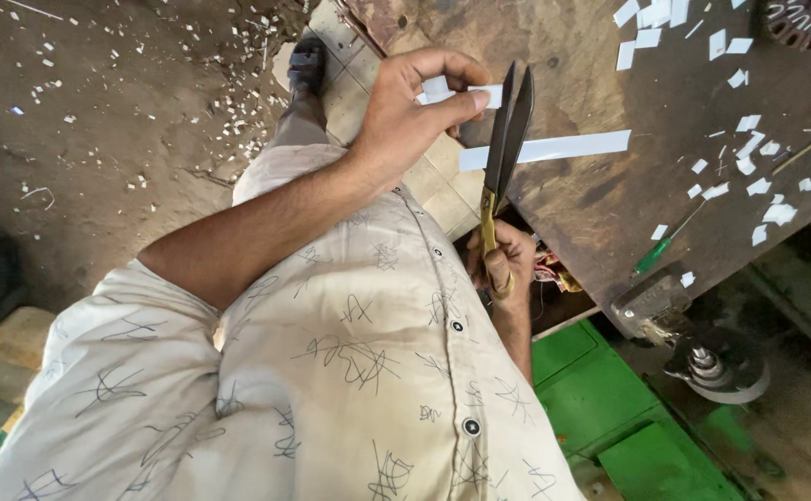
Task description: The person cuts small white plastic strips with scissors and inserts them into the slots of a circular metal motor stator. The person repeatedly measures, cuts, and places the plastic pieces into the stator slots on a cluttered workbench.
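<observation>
My left hand [415, 107] reaches in from the left and pinches a small white paper strip [484, 94] between thumb and fingers. My right hand [503, 264] is down by my shirt, gripping the brass-coloured handles of a long pair of scissors [508, 130]. The dark blades point up and are almost closed, right beside the end of the held strip. Just past the blades, a longer white strip [563, 147] lies on the worn dark workbench [591, 65].
Several small white offcuts [749, 148] lie scattered on the bench and on the dirt floor [99, 121]. A green-handled screwdriver [661, 249] and a metal vise [651, 301] are at the bench edge. A green metal box [610, 408] stands below. My foot [305, 65] is on the floor tiles.
</observation>
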